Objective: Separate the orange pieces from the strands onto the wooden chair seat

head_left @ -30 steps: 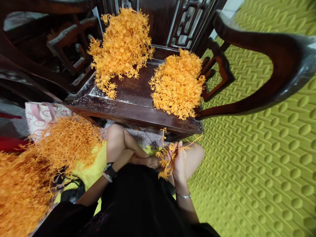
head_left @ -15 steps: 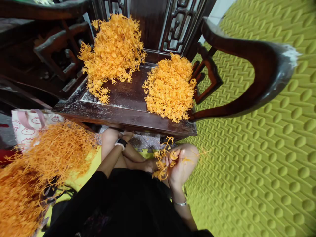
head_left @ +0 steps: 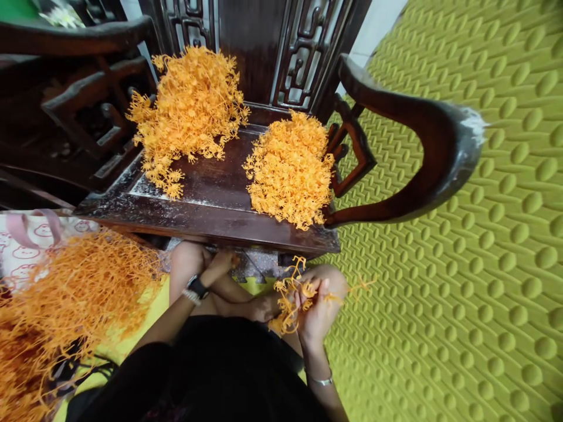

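Observation:
My right hand, with a silver bangle on its wrist, is closed around a few orange plastic sprigs. Their branched, claw-like ends stick out left of the fingers, and thin stems come out on the right. My left hand, wearing a dark watch and a pale bracelet, is closed near the front edge of the wooden chair seat. A speck of orange shows at its fingertips, too small to make out. On the seat lie a big left heap of orange sprigs and a more compact right heap.
The dark wooden chair has a curved armrest reaching out right. At left, a tangled pile of thin orange stems spills by a white printed bag. A yellow-green textured mat covers the floor at right.
My left hand has moved right and up, toward the chair's front edge. My right hand keeps hold of the sprigs. The view has shifted slightly, so the chair sits lower and further left.

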Demonstrator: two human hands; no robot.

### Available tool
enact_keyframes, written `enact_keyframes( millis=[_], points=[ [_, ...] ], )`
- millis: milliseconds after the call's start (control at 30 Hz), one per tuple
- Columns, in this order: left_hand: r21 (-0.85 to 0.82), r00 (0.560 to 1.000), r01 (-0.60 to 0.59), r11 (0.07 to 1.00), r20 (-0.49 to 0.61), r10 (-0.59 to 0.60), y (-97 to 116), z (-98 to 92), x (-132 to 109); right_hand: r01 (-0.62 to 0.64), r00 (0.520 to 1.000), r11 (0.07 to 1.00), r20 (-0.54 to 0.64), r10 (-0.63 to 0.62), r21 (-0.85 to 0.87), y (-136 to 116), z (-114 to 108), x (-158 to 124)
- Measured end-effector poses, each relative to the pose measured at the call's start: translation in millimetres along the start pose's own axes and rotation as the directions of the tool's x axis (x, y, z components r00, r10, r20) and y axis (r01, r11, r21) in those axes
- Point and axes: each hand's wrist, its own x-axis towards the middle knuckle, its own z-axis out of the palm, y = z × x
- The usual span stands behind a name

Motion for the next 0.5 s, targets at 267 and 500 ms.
enact_keyframes(
  millis=[267, 500],
  points=[
    [-0.196, 0.996, -0.034, 0.980, 0.071, 0.048, 65.7, -19.1, 44.8, -0.041, 0.999, 0.999, 0.018, 0.041, 0.012, 16.5, -3.7, 5.8],
    [0.050, 0.961, -0.045, 0.998, -0.269, 0.057, 81.3, 4.0, 93.4, -0.203, 0.979, 0.964, 0.068, 0.194, 0.169, 4.9, 15.4, -3.6]
  ],
)
